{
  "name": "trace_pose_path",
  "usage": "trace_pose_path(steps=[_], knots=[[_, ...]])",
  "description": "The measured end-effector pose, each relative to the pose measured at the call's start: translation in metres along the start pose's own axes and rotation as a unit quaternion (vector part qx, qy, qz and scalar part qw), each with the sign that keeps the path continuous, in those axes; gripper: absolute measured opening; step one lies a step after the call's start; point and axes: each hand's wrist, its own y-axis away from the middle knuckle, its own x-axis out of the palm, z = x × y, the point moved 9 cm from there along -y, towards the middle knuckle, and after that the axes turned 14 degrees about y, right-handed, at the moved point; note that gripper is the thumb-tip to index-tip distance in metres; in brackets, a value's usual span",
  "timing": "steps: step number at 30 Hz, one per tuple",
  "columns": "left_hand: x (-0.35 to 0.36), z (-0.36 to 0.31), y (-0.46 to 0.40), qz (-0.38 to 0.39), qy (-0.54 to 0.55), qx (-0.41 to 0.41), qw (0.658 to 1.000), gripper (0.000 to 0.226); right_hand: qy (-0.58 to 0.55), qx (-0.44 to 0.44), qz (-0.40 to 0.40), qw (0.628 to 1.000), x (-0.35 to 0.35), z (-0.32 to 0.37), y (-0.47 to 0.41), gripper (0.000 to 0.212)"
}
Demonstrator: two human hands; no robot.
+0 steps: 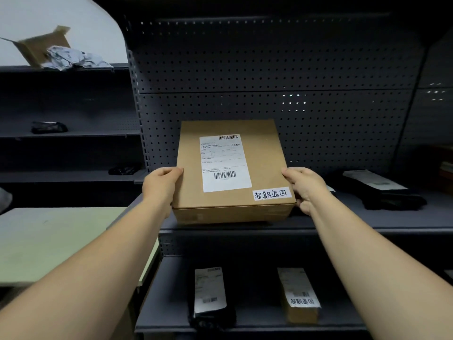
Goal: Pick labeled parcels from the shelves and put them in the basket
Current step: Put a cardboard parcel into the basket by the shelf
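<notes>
Dim, shadowy, wide-angle edge distortion.

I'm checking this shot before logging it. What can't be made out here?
- Basket: nowhere in the head view.
- Cardboard box: the shipping label print is too small to read; its underside is hidden.
- Left hand and right hand: fingers under the box are hidden.
- Black parcel, lower shelf: label blurred.

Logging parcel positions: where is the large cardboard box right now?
Centre of the head view, the large cardboard box is held between left hand and right hand, at the middle shelf.
</notes>
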Motion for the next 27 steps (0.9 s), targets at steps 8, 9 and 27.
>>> trace_pose_path(steps=[8, 9, 27], knots=[[0.081, 0.009, 0.084, 0.053, 0.017, 0.034, 0.998, 0.009, -0.033, -0.015, -0.061, 0.997, -0.128, -0.009, 0.038, 0.014], [0.094, 0.013, 0.095, 0.062, 0.017, 0.035, 0.997, 0.009, -0.035, -0.013, -0.071, 0.997, -0.148, -0.011, 0.042, 0.013], [0.444, 0.116, 0.337, 0.356, 0.089, -0.067, 0.928, 0.009, -0.057, 0.003, -0.383, 0.922, -0.538, -0.072, 0.179, 0.025]])
